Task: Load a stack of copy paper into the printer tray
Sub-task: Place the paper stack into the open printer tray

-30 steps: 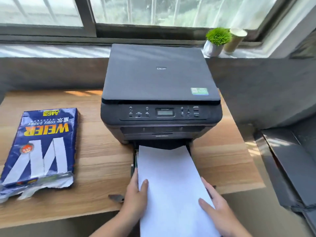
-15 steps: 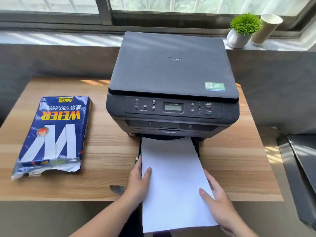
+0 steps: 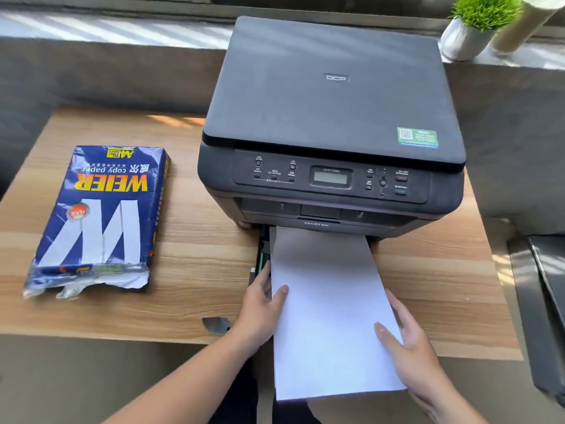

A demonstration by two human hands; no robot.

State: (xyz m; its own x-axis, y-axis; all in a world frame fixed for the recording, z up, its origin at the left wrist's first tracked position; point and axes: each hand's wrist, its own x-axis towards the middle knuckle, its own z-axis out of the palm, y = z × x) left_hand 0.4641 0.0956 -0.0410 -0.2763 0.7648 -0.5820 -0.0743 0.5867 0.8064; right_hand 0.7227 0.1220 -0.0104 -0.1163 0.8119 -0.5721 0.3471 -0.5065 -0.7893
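A white stack of copy paper [image 3: 328,304] lies over the pulled-out tray [image 3: 262,255] at the front of the dark grey printer [image 3: 333,123]. Its far end reaches under the printer's front; its near end juts past the table edge. My left hand [image 3: 263,310] grips the stack's left edge, thumb on top. My right hand [image 3: 409,344] holds the right edge near the near corner, thumb on top. The paper hides most of the tray; only a strip of its left side shows.
A torn-open blue ream wrapper [image 3: 97,218] lies on the wooden table [image 3: 198,286] at the left. A small torn scrap [image 3: 215,325] sits by the front edge. A potted plant [image 3: 472,26] and a cup [image 3: 519,22] stand on the sill. Dark furniture [image 3: 544,301] is at right.
The view has tilted down and come closer. Both hands still hold the stack; its far end has stayed at the printer's front opening.
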